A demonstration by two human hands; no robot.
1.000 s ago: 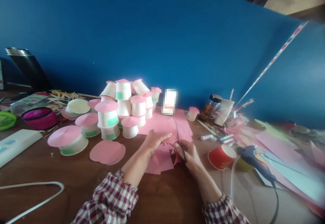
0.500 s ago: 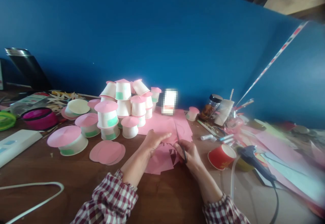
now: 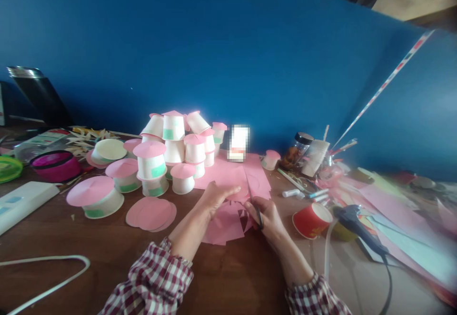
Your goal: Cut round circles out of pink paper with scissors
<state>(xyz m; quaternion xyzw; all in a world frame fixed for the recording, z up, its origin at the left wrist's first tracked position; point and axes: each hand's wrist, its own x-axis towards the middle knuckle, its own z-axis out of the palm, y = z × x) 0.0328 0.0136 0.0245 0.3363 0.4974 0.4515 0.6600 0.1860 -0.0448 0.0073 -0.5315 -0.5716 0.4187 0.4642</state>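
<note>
Pink paper (image 3: 232, 178) is gripped by my left hand (image 3: 216, 198), its thumb lying on top and the other fingers hidden beneath. My right hand (image 3: 266, 212) is closed round the handles of dark scissors (image 3: 257, 209), whose blades reach up to the sheet's right part. More pink paper (image 3: 228, 227), with cut-out gaps, lies on the table under both hands. To the left is a small overlapping pile of pink paper circles (image 3: 152, 214). Behind it, white paper cups with pink cone tops (image 3: 152, 155) stand stacked and in front of one another.
At the right are a red paper cup (image 3: 311, 221), a glue gun (image 3: 362, 229) with its cord, markers (image 3: 317, 194) and a lidded jar (image 3: 298, 149). A white power strip (image 3: 26, 205), a magenta round case (image 3: 56, 166) and a white cable (image 3: 53, 258) lie left. A blue wall (image 3: 214, 58) rises behind.
</note>
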